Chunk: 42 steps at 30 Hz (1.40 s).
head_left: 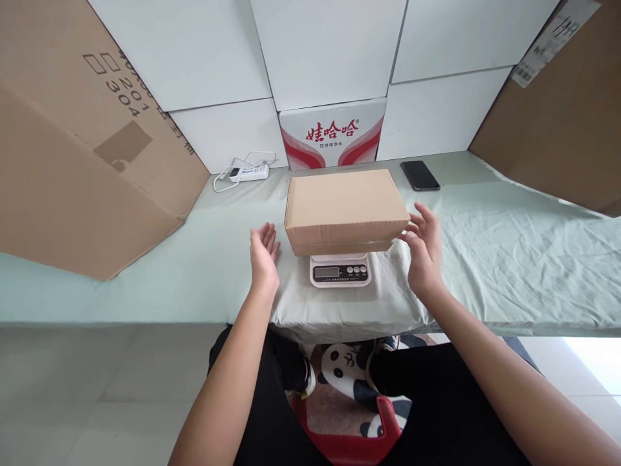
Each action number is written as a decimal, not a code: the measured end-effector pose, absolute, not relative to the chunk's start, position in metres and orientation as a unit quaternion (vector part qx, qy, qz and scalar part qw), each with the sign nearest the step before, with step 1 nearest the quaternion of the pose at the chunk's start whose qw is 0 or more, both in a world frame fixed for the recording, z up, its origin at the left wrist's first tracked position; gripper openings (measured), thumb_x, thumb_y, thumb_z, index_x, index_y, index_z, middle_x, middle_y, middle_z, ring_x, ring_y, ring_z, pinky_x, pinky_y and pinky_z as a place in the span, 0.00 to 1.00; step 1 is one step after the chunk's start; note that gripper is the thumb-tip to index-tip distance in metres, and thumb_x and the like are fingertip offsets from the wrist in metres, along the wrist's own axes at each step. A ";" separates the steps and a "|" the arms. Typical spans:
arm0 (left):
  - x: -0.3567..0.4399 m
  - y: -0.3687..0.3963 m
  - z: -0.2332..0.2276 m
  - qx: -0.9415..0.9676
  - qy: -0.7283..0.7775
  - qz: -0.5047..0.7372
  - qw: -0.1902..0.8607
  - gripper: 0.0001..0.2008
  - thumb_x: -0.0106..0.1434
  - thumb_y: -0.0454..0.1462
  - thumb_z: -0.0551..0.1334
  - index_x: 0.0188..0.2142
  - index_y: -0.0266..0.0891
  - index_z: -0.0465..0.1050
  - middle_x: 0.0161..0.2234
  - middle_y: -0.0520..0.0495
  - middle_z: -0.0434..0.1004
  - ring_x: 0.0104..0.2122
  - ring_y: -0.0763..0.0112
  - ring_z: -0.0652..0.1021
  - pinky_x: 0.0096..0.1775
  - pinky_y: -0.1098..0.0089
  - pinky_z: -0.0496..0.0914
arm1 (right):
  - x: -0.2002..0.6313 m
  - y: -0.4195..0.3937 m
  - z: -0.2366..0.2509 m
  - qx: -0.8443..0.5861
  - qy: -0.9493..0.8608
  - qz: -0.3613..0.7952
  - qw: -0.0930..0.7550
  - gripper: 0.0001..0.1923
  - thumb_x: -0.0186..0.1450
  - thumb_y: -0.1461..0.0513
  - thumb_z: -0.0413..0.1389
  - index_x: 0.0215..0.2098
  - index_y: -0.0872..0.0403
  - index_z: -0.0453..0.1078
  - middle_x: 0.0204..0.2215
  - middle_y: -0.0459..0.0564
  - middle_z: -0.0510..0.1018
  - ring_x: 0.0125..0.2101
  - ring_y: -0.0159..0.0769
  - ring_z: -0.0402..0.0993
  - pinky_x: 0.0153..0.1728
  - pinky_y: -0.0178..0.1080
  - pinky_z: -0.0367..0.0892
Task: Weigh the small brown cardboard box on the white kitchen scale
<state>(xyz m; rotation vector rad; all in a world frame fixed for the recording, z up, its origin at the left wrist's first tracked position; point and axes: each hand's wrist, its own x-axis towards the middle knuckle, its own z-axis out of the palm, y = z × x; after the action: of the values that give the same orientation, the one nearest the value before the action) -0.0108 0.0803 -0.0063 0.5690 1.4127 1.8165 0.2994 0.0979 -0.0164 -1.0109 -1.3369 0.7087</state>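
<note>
A closed brown cardboard box [345, 208] rests on a small white digital scale [340, 270] near the front edge of the cloth-covered table [509, 259]. My left hand [263, 255] hovers open just left of the box, palm turned toward it, a small gap between them. My right hand [424, 249] is open at the box's right end, fingertips at or nearly touching its lower corner. Neither hand holds anything.
A black phone [420, 175] lies behind the box on the right. A white power strip with cable [247, 171] sits at the back left. A red-and-white printed carton [332, 134] stands against the wall. Large cardboard sheets lean at left [82, 149] and right [563, 110].
</note>
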 end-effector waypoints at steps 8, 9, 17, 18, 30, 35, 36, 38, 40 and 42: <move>-0.003 0.077 -0.003 0.285 0.524 0.727 0.341 0.26 0.75 0.57 0.56 0.51 0.43 0.83 0.66 0.35 0.81 0.70 0.52 0.77 0.66 0.54 0.74 | 0.298 0.104 -0.019 -0.448 -0.533 0.363 0.619 0.31 0.72 0.46 0.57 0.72 0.37 0.61 0.64 0.55 0.75 0.63 0.53 0.77 0.62 0.65 0.78; -0.001 0.076 -0.002 0.302 0.523 0.726 0.329 0.23 0.74 0.55 0.58 0.49 0.43 0.83 0.63 0.35 0.83 0.68 0.52 0.79 0.62 0.55 0.77 | 0.299 0.105 -0.019 -0.449 -0.538 0.358 0.617 0.31 0.73 0.46 0.57 0.72 0.36 0.61 0.64 0.55 0.75 0.63 0.53 0.78 0.63 0.65 0.77; 0.009 0.073 0.001 0.353 0.533 0.712 0.291 0.13 0.69 0.47 0.62 0.41 0.43 0.79 0.46 0.43 0.83 0.48 0.59 0.83 0.40 0.67 0.74 | 0.300 0.104 -0.022 -0.450 -0.544 0.375 0.600 0.30 0.72 0.44 0.58 0.70 0.35 0.65 0.63 0.54 0.77 0.59 0.53 0.80 0.60 0.66 0.79; 0.009 0.073 0.001 0.354 0.532 0.711 0.293 0.12 0.69 0.47 0.62 0.41 0.43 0.79 0.45 0.43 0.83 0.47 0.60 0.82 0.40 0.67 0.73 | 0.298 0.102 -0.022 -0.449 -0.542 0.381 0.600 0.29 0.72 0.44 0.58 0.70 0.35 0.66 0.63 0.53 0.77 0.59 0.53 0.80 0.60 0.67 0.79; 0.021 0.081 0.000 0.409 0.512 0.698 0.288 0.16 0.74 0.50 0.61 0.46 0.44 0.82 0.52 0.42 0.84 0.59 0.56 0.80 0.61 0.61 0.71 | 0.268 0.091 -0.006 -0.405 -0.618 0.323 0.591 0.39 0.76 0.44 0.54 0.81 0.32 0.46 0.78 0.52 0.63 0.74 0.54 0.68 0.68 0.66 0.74; 0.016 0.118 0.005 0.446 0.456 0.703 0.314 0.19 0.76 0.52 0.61 0.49 0.44 0.83 0.56 0.41 0.86 0.62 0.57 0.81 0.65 0.60 0.72 | 0.259 0.138 0.002 -0.369 -0.623 0.302 0.620 0.40 0.74 0.42 0.55 0.79 0.35 0.48 0.77 0.55 0.64 0.72 0.54 0.70 0.71 0.66 0.70; 0.016 0.126 0.005 0.446 0.440 0.704 0.335 0.20 0.75 0.53 0.61 0.51 0.43 0.83 0.57 0.40 0.86 0.64 0.56 0.80 0.67 0.60 0.72 | 0.257 0.151 0.003 -0.364 -0.618 0.295 0.632 0.41 0.73 0.42 0.56 0.78 0.36 0.49 0.77 0.55 0.63 0.72 0.54 0.70 0.71 0.66 0.69; 0.014 0.140 0.002 0.441 0.417 0.701 0.376 0.24 0.75 0.56 0.62 0.55 0.43 0.83 0.62 0.40 0.84 0.69 0.55 0.78 0.70 0.58 0.70 | 0.255 0.175 0.004 -0.360 -0.608 0.295 0.643 0.43 0.70 0.41 0.58 0.77 0.39 0.50 0.77 0.56 0.63 0.73 0.55 0.68 0.72 0.66 0.66; 0.013 0.151 -0.003 0.437 0.416 0.688 0.403 0.27 0.74 0.57 0.62 0.61 0.44 0.81 0.69 0.41 0.80 0.75 0.54 0.72 0.73 0.58 0.67 | 0.254 0.194 0.002 -0.361 -0.597 0.319 0.642 0.43 0.68 0.40 0.57 0.76 0.39 0.51 0.75 0.56 0.66 0.74 0.55 0.67 0.74 0.65 0.64; 0.011 0.162 -0.009 0.438 0.425 0.672 0.420 0.28 0.75 0.56 0.61 0.65 0.44 0.79 0.74 0.43 0.74 0.78 0.54 0.66 0.76 0.59 0.62 | 0.254 0.207 -0.002 -0.364 -0.581 0.350 0.638 0.43 0.67 0.40 0.58 0.75 0.40 0.52 0.74 0.56 0.69 0.74 0.55 0.67 0.74 0.64 0.63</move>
<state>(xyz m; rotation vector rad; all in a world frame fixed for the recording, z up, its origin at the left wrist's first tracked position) 0.0105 0.1622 -0.0089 1.0972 1.0662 1.6840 0.2535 0.2067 -0.0019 -0.8302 -1.3272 0.8000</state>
